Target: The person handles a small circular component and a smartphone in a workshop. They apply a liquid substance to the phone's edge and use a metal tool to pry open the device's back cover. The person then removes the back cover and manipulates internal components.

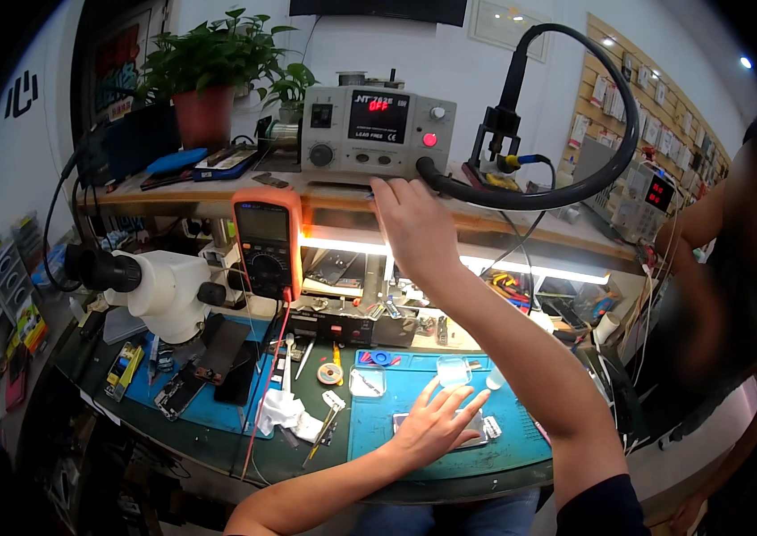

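Note:
My left hand is open, fingers spread, over a flat device on the blue mat. Near it are a small clear lidded box and a small white razor blade-like piece. My right hand is raised to the shelf edge just below the grey soldering-station-type unit with a red display, its fingers bent and closed on something I cannot make out. A black hose loops from that unit to a handle held in a stand.
A white microscope and orange multimeter stand at left. Opened phones, tweezers and tissues lie on the bench. The shelf holds a potted plant. Another person is at the right.

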Available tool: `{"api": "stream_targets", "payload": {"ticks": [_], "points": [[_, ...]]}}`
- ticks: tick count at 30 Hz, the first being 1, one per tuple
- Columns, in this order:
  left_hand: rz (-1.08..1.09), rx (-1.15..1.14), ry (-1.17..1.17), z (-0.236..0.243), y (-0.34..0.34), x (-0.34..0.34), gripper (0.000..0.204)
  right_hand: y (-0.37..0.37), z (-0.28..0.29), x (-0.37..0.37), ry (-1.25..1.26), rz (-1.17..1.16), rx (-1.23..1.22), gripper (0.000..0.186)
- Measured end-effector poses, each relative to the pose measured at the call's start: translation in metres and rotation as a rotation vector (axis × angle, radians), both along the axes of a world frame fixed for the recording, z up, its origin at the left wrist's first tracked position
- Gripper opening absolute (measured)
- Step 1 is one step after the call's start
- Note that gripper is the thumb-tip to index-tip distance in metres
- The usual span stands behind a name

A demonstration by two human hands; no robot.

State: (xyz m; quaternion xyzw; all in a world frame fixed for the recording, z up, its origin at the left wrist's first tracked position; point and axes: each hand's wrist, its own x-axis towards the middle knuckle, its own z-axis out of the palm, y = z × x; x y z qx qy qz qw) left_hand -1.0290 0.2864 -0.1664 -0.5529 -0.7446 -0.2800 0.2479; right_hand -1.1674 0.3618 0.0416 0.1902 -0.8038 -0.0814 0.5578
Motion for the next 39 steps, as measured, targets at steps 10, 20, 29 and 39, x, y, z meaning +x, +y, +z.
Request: {"api": "stream_targets", "payload": {"ticks": [10, 20, 29, 39], "points": [[-0.032, 0.005, -0.059, 0.004, 0.000, 0.004, 0.072, 0.003, 0.005, -0.003, -0.024, 0.187, -0.061, 0.011], [-0.025, 0.008, -0.068, 0.003, -0.001, 0.003, 0.067, 0.006, 0.016, 0.013, 0.031, 0.055, 0.123, 0.018], [-0.004, -0.015, -0.066, -0.004, 0.000, -0.002, 0.066, -0.005, 0.025, 0.017, 0.136, 0.212, -0.124, 0.010], [-0.120, -0.196, -0.282, -0.004, -0.013, -0.010, 0.080, 0.025, -0.025, 0.117, -0.762, 0.789, -1.232, 0.029]]}}
